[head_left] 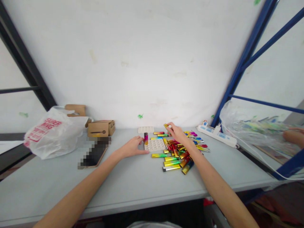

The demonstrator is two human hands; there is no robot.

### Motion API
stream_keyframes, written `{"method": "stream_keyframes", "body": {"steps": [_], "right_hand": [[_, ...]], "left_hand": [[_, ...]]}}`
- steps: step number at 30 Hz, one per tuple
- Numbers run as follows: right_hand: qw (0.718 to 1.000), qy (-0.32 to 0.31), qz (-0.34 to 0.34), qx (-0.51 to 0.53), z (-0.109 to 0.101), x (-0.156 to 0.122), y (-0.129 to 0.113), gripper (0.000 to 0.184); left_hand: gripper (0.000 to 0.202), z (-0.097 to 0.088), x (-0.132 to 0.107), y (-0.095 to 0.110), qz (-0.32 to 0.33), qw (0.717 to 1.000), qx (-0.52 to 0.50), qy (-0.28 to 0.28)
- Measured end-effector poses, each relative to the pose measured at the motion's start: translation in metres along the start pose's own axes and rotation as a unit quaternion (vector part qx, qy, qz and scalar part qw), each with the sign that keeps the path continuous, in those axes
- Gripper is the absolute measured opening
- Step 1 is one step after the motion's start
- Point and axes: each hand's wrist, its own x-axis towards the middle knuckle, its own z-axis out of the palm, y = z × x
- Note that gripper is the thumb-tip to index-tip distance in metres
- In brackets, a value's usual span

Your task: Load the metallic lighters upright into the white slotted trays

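A pale tray [155,144] with rows of small holes lies on the table. A single purple-and-gold lighter [146,138] stands upright at its left end. Around that end curves my left hand [132,147], thumb and fingers apart, close to the tray's edge; whether it touches cannot be made out. Beyond the pile, my right hand [177,133] is raised and pinches a gold lighter [166,126] between thumb and fingers. Under and beside my right forearm lies a loose heap of shiny multicoloured lighters [174,150], partly hidden by the arm.
Another pale tray [145,129] lies against the wall. On the left are a phone [95,155], a cardboard box [101,128] and a white plastic bag [54,133]. A power strip [217,135] sits at right, near a blue frame [237,76]. Another person's hand [294,136] shows far right.
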Motion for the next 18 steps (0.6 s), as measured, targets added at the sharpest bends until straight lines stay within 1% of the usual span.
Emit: {"method": "stream_keyframes", "body": {"steps": [4, 6, 8, 10, 14, 16, 18], "right_hand": [[0.995, 0.082, 0.026, 0.055, 0.002, -0.001, -0.015, 0.040], [0.986, 0.119, 0.071, 0.095, 0.007, 0.000, -0.020, 0.039], [0.970, 0.135, 0.127, 0.154, 0.012, 0.000, -0.023, 0.042], [0.955, 0.133, 0.151, 0.220, 0.016, 0.001, -0.025, 0.047], [0.940, 0.120, 0.119, 0.297, 0.017, -0.001, -0.038, 0.057], [0.925, 0.090, 0.121, 0.349, 0.016, -0.004, -0.048, 0.057], [0.902, 0.042, 0.129, 0.409, 0.015, -0.007, -0.058, 0.053]], "left_hand": [[0.065, -0.001, 0.000, 0.000, 0.002, 1.000, 0.001, -0.006], [0.065, -0.001, 0.000, 0.001, 0.002, 1.000, 0.005, -0.010], [0.063, -0.002, 0.000, 0.001, 0.002, 1.000, 0.007, -0.012], [0.062, -0.002, 0.000, 0.001, 0.001, 1.000, 0.005, -0.013], [0.062, -0.002, 0.000, 0.001, -0.003, 1.000, -0.003, -0.012], [0.062, -0.001, 0.001, 0.001, 0.000, 1.000, -0.003, -0.007], [0.061, -0.001, 0.001, 0.001, 0.003, 1.000, -0.002, -0.003]]}}
